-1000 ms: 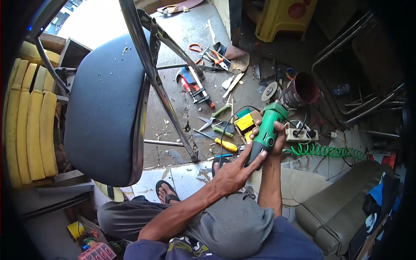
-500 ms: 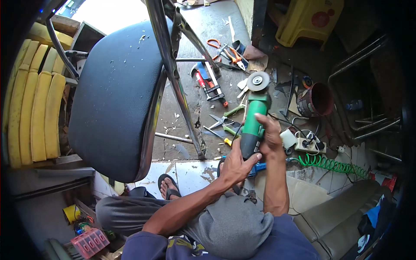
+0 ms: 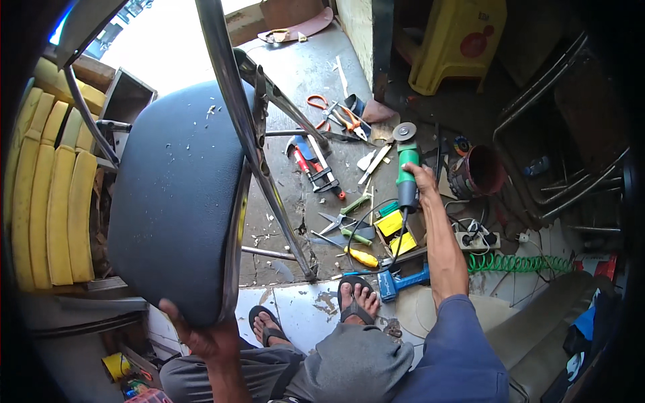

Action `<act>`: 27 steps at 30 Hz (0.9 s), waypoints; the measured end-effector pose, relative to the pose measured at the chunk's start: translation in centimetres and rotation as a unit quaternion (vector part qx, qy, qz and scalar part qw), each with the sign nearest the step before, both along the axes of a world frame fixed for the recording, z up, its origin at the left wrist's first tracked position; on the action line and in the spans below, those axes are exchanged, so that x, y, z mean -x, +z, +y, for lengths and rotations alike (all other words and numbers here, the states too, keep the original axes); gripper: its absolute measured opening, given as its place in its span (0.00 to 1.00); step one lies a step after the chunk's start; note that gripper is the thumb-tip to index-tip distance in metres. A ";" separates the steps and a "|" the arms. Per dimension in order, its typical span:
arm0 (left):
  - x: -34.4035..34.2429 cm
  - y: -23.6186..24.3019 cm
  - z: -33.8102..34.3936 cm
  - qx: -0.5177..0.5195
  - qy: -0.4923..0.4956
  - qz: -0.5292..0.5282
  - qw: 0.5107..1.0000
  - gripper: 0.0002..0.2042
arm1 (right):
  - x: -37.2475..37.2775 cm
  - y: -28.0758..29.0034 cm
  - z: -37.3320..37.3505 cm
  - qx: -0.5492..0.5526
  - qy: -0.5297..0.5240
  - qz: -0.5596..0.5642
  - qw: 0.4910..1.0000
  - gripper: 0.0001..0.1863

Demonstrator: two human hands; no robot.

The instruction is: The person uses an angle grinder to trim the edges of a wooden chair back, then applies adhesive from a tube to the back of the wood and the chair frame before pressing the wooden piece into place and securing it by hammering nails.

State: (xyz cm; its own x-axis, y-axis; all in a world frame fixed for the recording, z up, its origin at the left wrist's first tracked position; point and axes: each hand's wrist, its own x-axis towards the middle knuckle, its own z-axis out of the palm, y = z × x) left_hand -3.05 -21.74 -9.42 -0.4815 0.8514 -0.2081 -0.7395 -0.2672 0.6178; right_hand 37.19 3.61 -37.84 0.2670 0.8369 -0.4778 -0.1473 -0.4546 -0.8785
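My right hand (image 3: pixel 422 181) grips a green-and-dark angle grinder (image 3: pixel 407 158), held out over the floor with its disc at the far end and its cord hanging back toward me. My left hand (image 3: pixel 201 339) is at the lower edge of a black padded chair seat (image 3: pixel 175 201), gripping it, some fingers hidden beneath. The seat stands on edge at my left with a chrome tube frame (image 3: pixel 269 191) along its right side.
Pliers (image 3: pixel 353 124), clamps (image 3: pixel 312 168), shears (image 3: pixel 339 221), a yellow screwdriver (image 3: pixel 363 256) and a blue tool (image 3: pixel 396 282) lie on the floor. Right are a bucket (image 3: pixel 485 171), power strip (image 3: pixel 474 238), green coiled hose (image 3: pixel 517 264) and yellow stool (image 3: pixel 457 47). Yellow foam slabs (image 3: pixel 47 201) are stacked left.
My left hand has let go of the grinder and moved down-left to the chair seat. My right hand has carried the grinder forward, away from my body.
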 end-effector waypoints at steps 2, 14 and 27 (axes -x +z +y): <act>2.1 0.4 0.6 0.012 0.026 0.016 0.999 0.26 | -1.1 -1.0 1.1 0.000 0.028 -0.095 0.995 0.25; 20.2 6.2 7.3 0.076 0.059 0.590 0.802 0.21 | -4.0 -3.9 -1.8 0.005 0.064 -0.432 0.899 0.37; 32.8 13.3 12.1 0.109 -0.083 0.232 0.963 0.14 | 7.2 28.4 0.1 -0.365 0.173 -0.125 0.906 0.30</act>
State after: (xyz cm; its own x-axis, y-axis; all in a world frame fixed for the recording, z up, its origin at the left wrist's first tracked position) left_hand -35.82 -9.61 3.84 -0.4269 0.8850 -0.1859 -0.3912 0.0046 0.9203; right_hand 30.00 3.66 -9.46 -0.0492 0.9598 0.2765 0.1392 0.2807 -0.9497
